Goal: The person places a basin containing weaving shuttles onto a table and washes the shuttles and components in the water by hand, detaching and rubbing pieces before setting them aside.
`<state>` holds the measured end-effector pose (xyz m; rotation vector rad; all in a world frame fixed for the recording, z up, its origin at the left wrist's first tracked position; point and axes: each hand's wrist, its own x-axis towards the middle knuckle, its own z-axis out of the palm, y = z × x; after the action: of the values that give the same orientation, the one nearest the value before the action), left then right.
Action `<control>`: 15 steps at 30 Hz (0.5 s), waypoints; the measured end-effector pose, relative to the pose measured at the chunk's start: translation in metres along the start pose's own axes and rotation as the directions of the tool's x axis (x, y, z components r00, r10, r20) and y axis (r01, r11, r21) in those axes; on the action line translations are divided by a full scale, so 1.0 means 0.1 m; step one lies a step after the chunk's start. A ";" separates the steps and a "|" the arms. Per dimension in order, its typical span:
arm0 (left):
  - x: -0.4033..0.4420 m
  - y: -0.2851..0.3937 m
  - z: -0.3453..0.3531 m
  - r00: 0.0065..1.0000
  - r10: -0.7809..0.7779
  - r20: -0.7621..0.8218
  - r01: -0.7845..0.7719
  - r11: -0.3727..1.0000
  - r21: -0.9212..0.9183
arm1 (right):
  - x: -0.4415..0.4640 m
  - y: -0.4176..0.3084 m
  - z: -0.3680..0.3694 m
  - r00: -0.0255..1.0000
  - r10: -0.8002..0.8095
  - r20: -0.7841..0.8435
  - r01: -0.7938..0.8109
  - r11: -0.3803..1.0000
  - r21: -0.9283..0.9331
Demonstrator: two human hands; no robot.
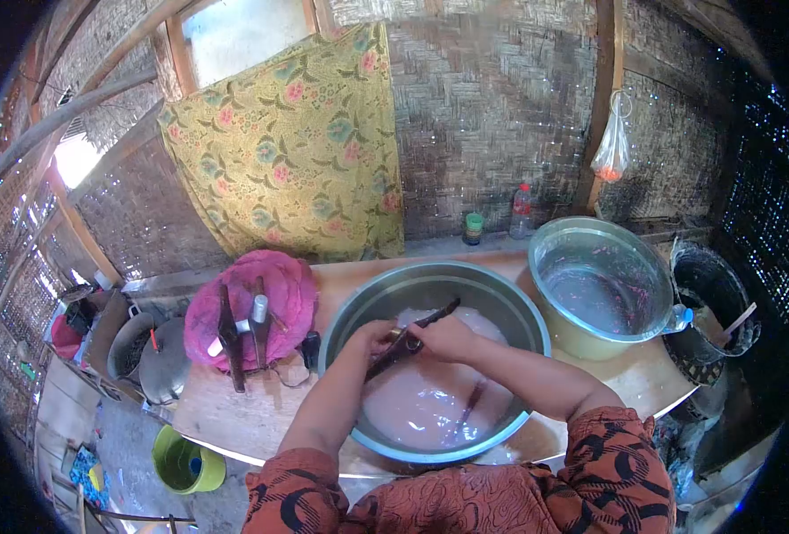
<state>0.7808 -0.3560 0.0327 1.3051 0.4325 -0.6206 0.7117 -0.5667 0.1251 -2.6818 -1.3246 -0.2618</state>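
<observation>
Both of my hands are over a large blue-grey basin (pixel 533 334) that holds a pale pinkish, wet mass (pixel 426 400). My left hand (pixel 378 338) is closed on a dark, long, narrow tool (pixel 399 352), near its lower left part. Closed round the same tool a little further up is my right hand (pixel 437 341). The tool lies slantwise, its upper end pointing to the basin's back right. What the fingertips touch in detail is hidden.
Pink netting (pixel 201 307) with dark wooden tools (pixel 229 334) lies on the table (pixel 225 409) at the left. A second basin (pixel 590 343) stands at the right, beside a black bucket (pixel 740 343). A green bucket (pixel 181 481) is on the floor. Behind stand a bottle (pixel 522 212) and a green-lidded jar (pixel 473 230).
</observation>
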 end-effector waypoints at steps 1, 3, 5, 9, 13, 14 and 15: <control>0.23 0.02 -0.16 0.998 0.017 0.064 -0.020 0.999 0.049 | 0.01 0.01 -0.06 0.999 -0.031 -0.027 0.031 1.000 0.001; 0.21 0.12 -0.14 0.991 0.027 0.130 -0.041 0.993 0.111 | -0.02 0.04 -0.23 0.997 -0.080 0.003 0.080 0.997 0.000; -0.30 0.34 0.11 0.969 0.071 0.235 -0.008 0.967 -0.256 | -0.03 0.07 -0.24 0.991 -0.131 0.028 0.131 0.991 0.003; -0.66 0.42 0.29 0.990 0.100 0.098 -0.117 0.974 0.195 | -0.04 0.10 -0.10 0.980 0.190 0.052 -0.189 0.982 -0.026; -0.39 0.30 0.14 0.850 0.433 0.299 -0.454 0.891 0.002 | -0.01 0.04 -0.19 0.985 0.151 -0.082 -0.125 0.957 0.263; -0.30 0.30 0.06 0.823 0.468 0.322 -0.489 0.872 -0.019 | 0.06 0.05 -0.04 0.969 0.150 -0.196 -0.068 0.925 0.373; -0.32 0.33 0.05 0.793 0.502 0.344 -0.522 0.852 -0.041 | 0.05 0.00 -0.17 0.969 0.143 -0.200 -0.061 0.928 0.367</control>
<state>0.7772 -0.3503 0.0780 1.2627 -0.2346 -0.3838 0.7130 -0.5655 0.1424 -2.3274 -1.0452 -0.2709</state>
